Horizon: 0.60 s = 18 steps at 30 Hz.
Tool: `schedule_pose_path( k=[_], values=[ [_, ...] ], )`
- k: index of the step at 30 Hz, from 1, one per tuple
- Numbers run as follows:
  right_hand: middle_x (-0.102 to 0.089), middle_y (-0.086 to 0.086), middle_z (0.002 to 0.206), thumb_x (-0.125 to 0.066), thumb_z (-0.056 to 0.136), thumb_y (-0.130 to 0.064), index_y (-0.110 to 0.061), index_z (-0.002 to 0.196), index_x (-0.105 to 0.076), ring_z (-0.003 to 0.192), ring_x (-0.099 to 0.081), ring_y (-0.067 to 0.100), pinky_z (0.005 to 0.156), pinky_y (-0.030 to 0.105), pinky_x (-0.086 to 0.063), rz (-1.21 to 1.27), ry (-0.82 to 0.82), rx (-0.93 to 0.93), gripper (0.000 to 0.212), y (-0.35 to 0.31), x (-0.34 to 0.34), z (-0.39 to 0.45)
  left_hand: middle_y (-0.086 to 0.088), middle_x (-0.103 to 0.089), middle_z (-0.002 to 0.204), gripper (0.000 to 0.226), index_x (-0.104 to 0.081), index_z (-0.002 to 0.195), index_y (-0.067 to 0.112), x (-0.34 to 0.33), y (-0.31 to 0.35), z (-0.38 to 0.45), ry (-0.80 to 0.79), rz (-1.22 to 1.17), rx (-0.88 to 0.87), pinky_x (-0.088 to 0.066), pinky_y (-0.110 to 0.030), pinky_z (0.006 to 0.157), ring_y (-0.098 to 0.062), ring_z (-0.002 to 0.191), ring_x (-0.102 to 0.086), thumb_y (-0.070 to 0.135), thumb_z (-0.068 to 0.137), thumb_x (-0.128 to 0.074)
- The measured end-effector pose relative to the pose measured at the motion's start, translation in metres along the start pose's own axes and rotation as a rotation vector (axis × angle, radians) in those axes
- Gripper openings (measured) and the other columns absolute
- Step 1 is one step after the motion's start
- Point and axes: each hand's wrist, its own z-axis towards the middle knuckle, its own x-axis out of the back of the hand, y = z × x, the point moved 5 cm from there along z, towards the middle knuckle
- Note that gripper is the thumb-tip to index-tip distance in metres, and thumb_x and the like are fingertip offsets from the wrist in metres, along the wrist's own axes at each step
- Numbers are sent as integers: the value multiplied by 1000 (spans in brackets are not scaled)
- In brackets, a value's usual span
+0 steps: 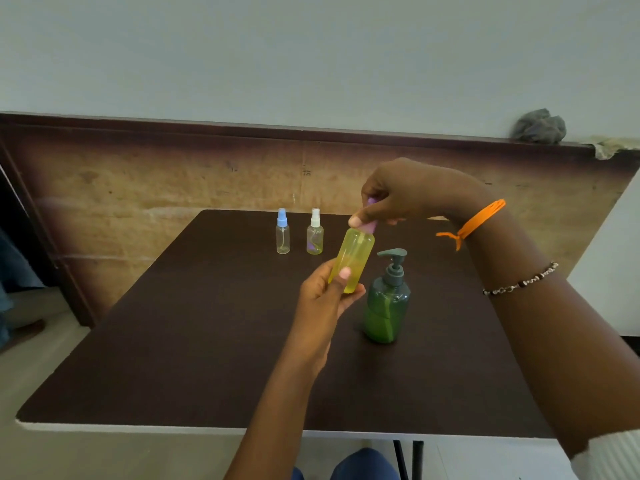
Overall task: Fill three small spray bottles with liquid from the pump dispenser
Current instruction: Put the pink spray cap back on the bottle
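Item: filled bottle [351,259], yellow liquid, held tilted above the bench [173,341], just left of the dispenser [386,299].

Left hand [325,296]: fingers curled round the lower body of the filled bottle, thumb across its front.

Right hand [394,197]: fingers pinched on the purple cap [370,225] at the bottle's neck. Whether the cap is being screwed on or off cannot be told; a full bottle suggests closing.

Blue bottle [283,233] and white bottle [314,233]: upright, side by side at the far end of the bench, well apart from the hands. Both look nearly empty; the white one shows a purple tint low down.

Dispenser: green, upright on the bench, pump facing left, untouched.

Handling note, step in hand: bring the bottle nearer upright before turning, as a tilted full bottle may spill at the neck. Seat the cap square on the thread, turn with the right fingers while the left holds the body without squeezing. Stop once snug. By this reading, two bottles remain to fill.
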Motion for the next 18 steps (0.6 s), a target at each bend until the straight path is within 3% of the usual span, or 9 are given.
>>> schedule_pose_path(
  k=[2, 4, 5, 7, 9, 11, 15, 18],
  values=[
    [-63, 0, 62, -69, 83, -39, -10, 80, -70, 51, -54, 6, 56, 20, -44, 60, -7, 21, 29, 1, -2, 1, -5, -63, 97, 19, -61, 105, 12, -1, -2, 0, -10, -34, 22, -55, -25, 85, -12, 83, -61, 16, 95, -45],
    [-67, 3, 76, -69, 84, -31, -16, 95, -67, 60, -58, 4, 58, 19, -48, 262, -51, 92, 19, 1, -7, 0, -8, -64, 98, 22, -61, 104, 8, -1, 1, 1, -44, -115, 53, -56, -28, 84, -13, 79, -61, 19, 93, -46],
    [-68, 4, 85, -69, 83, -30, -18, 103, -65, 67, -59, 5, 59, 17, -48, 368, -65, 129, 23, 2, -8, -2, -9, -65, 97, 27, -60, 104, 5, -1, 4, 1, -80, -187, 74, -56, -29, 83, -13, 77, -61, 22, 90, -47],
    [-69, -4, 93, -70, 83, -27, -19, 105, -64, 75, -56, 2, 58, 13, -43, 603, -62, 197, 25, 5, -14, -5, -10, -68, 93, 39, -58, 110, -2, -3, 8, 0, -178, -320, 138, -57, -31, 79, -14, 73, -63, 26, 85, -47],
    [-69, -14, 89, -62, 84, -21, -17, 102, -65, 72, -53, -3, 57, 11, -38, 831, -47, 230, 18, 6, -26, -7, -10, -69, 90, 45, -55, 114, -6, -5, 11, -2, -239, -378, 189, -58, -31, 76, -14, 70, -64, 26, 83, -47],
    [-69, -14, 84, -58, 83, -21, -15, 98, -66, 73, -53, -1, 58, 13, -35, 979, 21, 214, 18, 8, -36, -4, -11, -69, 91, 42, -58, 110, -4, -3, 11, 0, -198, -379, 190, -58, -34, 77, -15, 71, -66, 24, 80, -51],
    [-64, 0, 85, -71, 80, -29, -18, 90, -72, 78, -42, 18, 60, 20, -31, 978, 195, 109, 15, 9, -46, -2, -9, -68, 96, 22, -63, 101, 5, 5, 11, 5, 2, -213, 53, -57, -31, 82, -16, 80, -68, 16, 82, -57],
    [-65, -6, 77, -68, 83, -23, -16, 90, -73, 69, -43, 8, 58, 18, -31, 1003, 288, 55, 10, 8, -49, -7, -7, -65, 93, 16, -61, 103, 7, 3, 9, 3, 86, -92, -25, -56, -26, 83, -14, 81, -65, 9, 92, -50]
  ],
)
